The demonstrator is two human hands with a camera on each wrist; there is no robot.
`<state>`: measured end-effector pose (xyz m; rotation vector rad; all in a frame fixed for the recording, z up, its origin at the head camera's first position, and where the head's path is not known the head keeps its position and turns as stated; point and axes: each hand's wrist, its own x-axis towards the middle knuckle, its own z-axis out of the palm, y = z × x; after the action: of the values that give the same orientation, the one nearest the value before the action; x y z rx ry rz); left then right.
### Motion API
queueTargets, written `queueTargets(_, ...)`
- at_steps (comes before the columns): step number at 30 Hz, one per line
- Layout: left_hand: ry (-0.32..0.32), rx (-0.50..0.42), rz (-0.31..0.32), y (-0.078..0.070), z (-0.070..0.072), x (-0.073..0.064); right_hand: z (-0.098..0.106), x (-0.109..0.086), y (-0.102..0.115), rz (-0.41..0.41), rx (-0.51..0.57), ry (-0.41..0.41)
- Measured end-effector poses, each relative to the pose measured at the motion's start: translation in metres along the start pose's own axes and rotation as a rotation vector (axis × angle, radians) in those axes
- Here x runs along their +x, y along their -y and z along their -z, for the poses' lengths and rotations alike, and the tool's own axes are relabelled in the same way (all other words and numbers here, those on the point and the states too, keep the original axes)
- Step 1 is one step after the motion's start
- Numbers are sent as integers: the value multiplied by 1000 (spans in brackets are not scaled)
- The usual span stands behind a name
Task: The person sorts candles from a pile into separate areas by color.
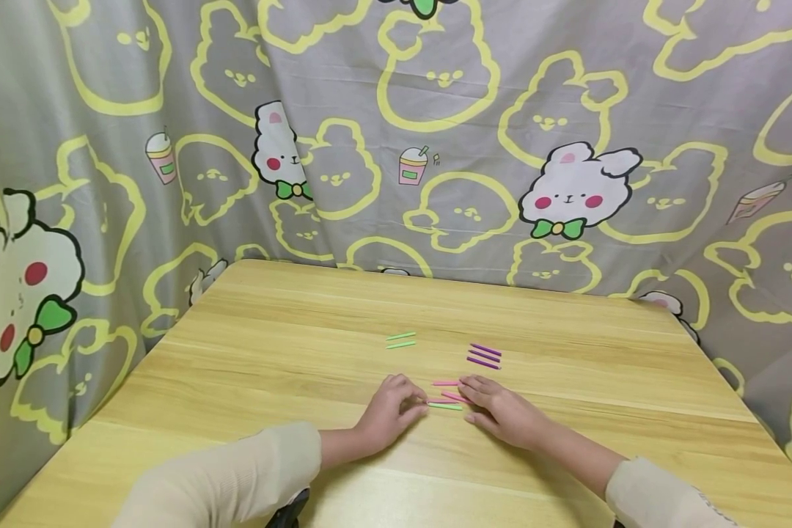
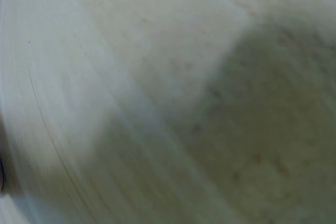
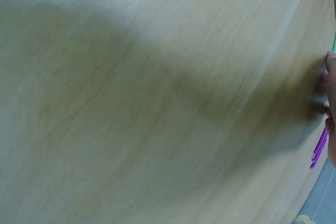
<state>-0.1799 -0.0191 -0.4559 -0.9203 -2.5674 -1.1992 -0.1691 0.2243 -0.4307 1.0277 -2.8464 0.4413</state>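
Observation:
Near the middle of the table, a small group of thin sticks lies between the two hands. My left hand (image 1: 391, 414) pinches the left end of a pink stick (image 1: 442, 401) between thumb and fingertips. Just in front lies a green stick (image 1: 446, 407), close beside the pink one. My right hand (image 1: 504, 414) rests with fairly straight fingers at the right ends of an upper pink stick (image 1: 445, 383) and a slanted pink stick (image 1: 454, 397); its fingertips cover those ends. In the right wrist view only an edge of the right hand (image 3: 331, 95) shows.
Farther back lie two green sticks (image 1: 401, 339) at the left and three purple sticks (image 1: 485, 356) at the right, each set roughly parallel. The wooden table (image 1: 270, 345) meets a patterned grey curtain (image 1: 369, 95) at its back. The left wrist view shows shadowed tabletop (image 2: 157, 77).

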Motion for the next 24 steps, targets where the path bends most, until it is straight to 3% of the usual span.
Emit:
queueTargets(12,52,70,-23,-1,0,2,2,0,2,-6,18,11)
queueTargets(24,56,107,-36,-2,-2,3,2,0,2,-8,14,17)
